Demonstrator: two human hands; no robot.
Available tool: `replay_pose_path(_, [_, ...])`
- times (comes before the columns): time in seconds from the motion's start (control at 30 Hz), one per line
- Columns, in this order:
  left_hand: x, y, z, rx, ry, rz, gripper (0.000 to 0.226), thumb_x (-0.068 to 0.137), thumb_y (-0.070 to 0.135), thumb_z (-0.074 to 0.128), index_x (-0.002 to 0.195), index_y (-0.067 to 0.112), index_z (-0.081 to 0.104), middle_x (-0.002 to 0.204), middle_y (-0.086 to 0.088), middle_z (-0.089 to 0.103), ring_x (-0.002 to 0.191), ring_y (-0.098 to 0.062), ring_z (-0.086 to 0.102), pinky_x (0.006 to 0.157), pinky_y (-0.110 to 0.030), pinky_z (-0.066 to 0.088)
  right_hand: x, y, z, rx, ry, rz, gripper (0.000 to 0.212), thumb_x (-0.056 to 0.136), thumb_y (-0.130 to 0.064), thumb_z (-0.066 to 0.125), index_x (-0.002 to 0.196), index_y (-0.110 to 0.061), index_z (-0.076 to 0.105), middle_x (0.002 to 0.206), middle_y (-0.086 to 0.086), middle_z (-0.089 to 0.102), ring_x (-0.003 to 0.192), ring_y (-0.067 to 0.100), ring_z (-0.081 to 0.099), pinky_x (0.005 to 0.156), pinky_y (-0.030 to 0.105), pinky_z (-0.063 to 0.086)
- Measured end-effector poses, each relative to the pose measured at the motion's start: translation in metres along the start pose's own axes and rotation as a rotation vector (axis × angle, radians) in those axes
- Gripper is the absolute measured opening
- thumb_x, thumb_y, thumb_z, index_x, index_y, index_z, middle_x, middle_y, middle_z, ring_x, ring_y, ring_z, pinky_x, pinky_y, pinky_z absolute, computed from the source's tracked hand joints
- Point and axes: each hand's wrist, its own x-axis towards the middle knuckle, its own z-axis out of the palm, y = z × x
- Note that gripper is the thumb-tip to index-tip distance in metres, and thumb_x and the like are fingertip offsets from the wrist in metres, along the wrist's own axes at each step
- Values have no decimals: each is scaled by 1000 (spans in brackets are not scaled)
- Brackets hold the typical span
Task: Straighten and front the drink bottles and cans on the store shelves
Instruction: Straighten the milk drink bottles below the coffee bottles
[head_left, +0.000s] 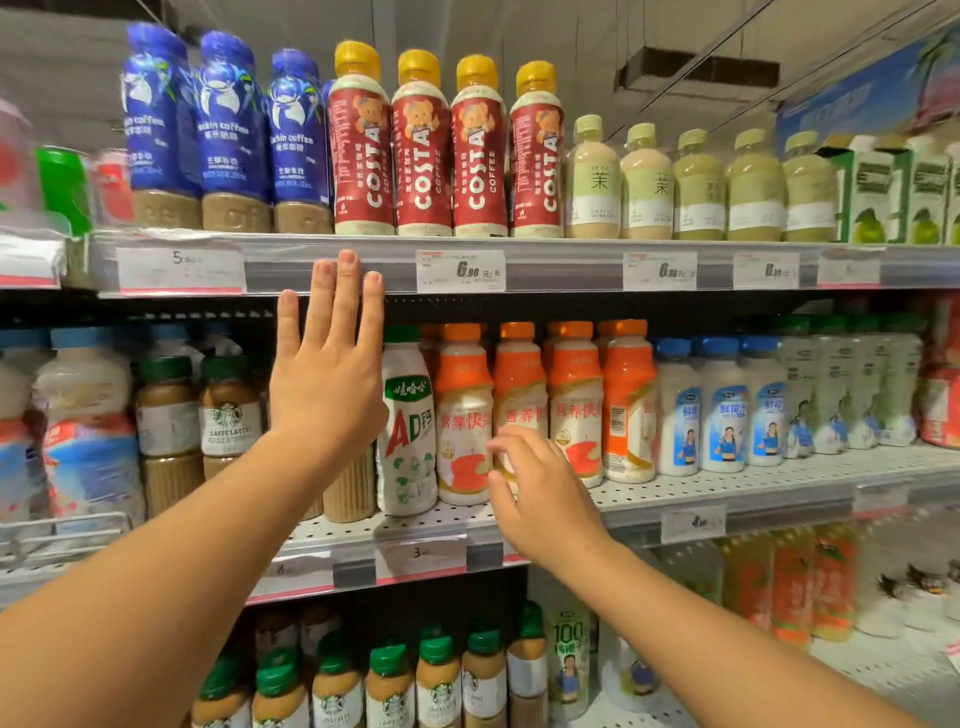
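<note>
Reaching up, the left hand (324, 384) spreads flat fingers before the middle shelf (727, 488); the right hand (540, 488) curls loose, blurred fingers at an orange-capped bottle (519, 395). Whether they touch it, I cannot tell.

The middle shelf (727, 488) is white perforated metal. On it the green-capped AD bottle (407, 431) stands upright near the front edge; just right of it stand four orange-capped bottles (545, 410), further right blue-capped milk bottles (722, 410), and left of it Starbucks latte bottles (228, 415)
</note>
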Motion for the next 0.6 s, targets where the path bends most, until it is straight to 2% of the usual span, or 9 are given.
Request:
replay_pose_path(0.07, [0,3,-3,-26,-13,-18,97,87,26,55,150,11,-17,154,-8,-30,144,-27,-26,117,-51,-8,-25,25,2,-129,-97,34,36,99,-33,40,132,-22,52,134,-9,50,125,13,41,106,28,33])
replay_pose_path(0.17, [-20,19,-4,-139,-50,-46,104,77,19,58,151,12,-15,157,-10,-28,144,-27,-27,118,-50,-9,-49,49,4,-130,-213,47,44,101,-36,38,144,-24,42,146,-10,42,136,10,29,116,27,20])
replay_pose_path(0.23, [-59,37,6,-180,-125,49,107,73,15,58,152,13,-14,157,-10,-28,144,-25,-27,118,-49,-10,-56,52,7,-93,-238,12,49,101,-34,41,148,-23,37,152,-9,36,141,8,21,117,24,13])
replay_pose_path(0.3, [-106,54,15,-181,-225,189,100,74,17,55,153,14,-6,159,-9,-18,146,-24,-21,119,-48,-6,-52,52,0,-13,-256,37,48,99,-33,44,146,-24,42,152,-9,38,140,8,26,115,23,15])
replay_pose_path(0.37, [-138,65,20,-212,-346,268,91,71,19,62,152,9,22,160,-13,16,149,-28,9,119,-47,12,-32,56,-25,84,-175,120,39,97,-27,47,136,-26,53,141,-10,49,131,8,41,112,30,31])
replay_pose_path(0.4, [-147,68,21,-228,-391,304,88,64,19,70,145,6,40,152,-15,37,142,-30,31,114,-47,25,-17,61,-44,117,-55,164,33,96,-23,48,127,-24,58,131,-9,56,122,9,49,105,30,41])
replay_pose_path(0.43, [-151,71,23,-237,-395,324,85,55,18,77,136,4,54,141,-15,51,131,-31,48,107,-47,34,2,69,-66,110,96,194,28,95,-18,50,120,-20,61,122,-5,58,114,11,53,97,25,45])
replay_pose_path(0.5, [-152,76,25,-270,-370,290,80,46,16,82,122,2,65,127,-16,63,116,-32,62,98,-48,44,43,87,-109,30,296,241,29,93,-14,53,120,-10,60,122,6,56,113,22,54,92,23,42])
replay_pose_path(0.6, [-145,84,21,-268,-343,221,69,46,14,84,113,2,71,118,-16,68,107,-31,66,91,-49,50,96,109,-144,-30,194,413,44,93,-27,56,130,-5,49,128,18,53,113,33,55,94,38,45])
